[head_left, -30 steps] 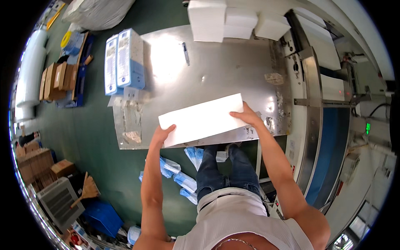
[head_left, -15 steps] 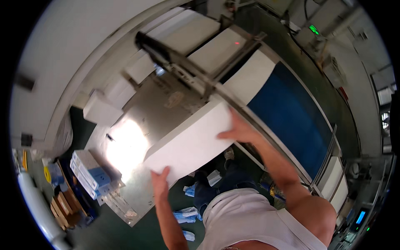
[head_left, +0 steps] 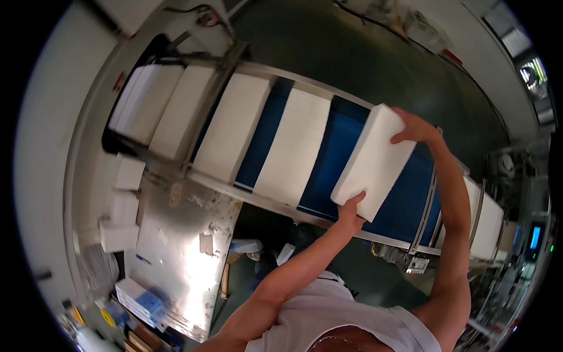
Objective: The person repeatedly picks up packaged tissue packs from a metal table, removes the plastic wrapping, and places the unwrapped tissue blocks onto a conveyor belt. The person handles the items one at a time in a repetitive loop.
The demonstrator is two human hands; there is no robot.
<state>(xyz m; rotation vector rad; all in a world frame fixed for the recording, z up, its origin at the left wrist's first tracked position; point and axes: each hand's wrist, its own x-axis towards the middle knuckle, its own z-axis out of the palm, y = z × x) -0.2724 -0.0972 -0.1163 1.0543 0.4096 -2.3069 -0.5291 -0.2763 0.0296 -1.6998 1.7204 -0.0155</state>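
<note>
— Position of the white block (head_left: 375, 161)?
— Held above the blue conveyor belt (head_left: 337, 149), tilted, just beside the nearest white stack (head_left: 293, 146) lying on the belt.
— State of the hands?
— Left hand (head_left: 350, 212) clamped on the near lower end; right hand (head_left: 413, 126) clamped on the far upper end, fingers curled over the edge.
— Surroundings?
— More white stacks (head_left: 231, 126) in a row along the belt. Steel surface (head_left: 182, 258) to the left, small white packs (head_left: 120, 220) at its edge.

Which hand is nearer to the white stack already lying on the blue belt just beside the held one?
Left. The left hand grips the near end of the held white stack, close beside the lying stack. The right hand holds the far end, farther off.
</note>
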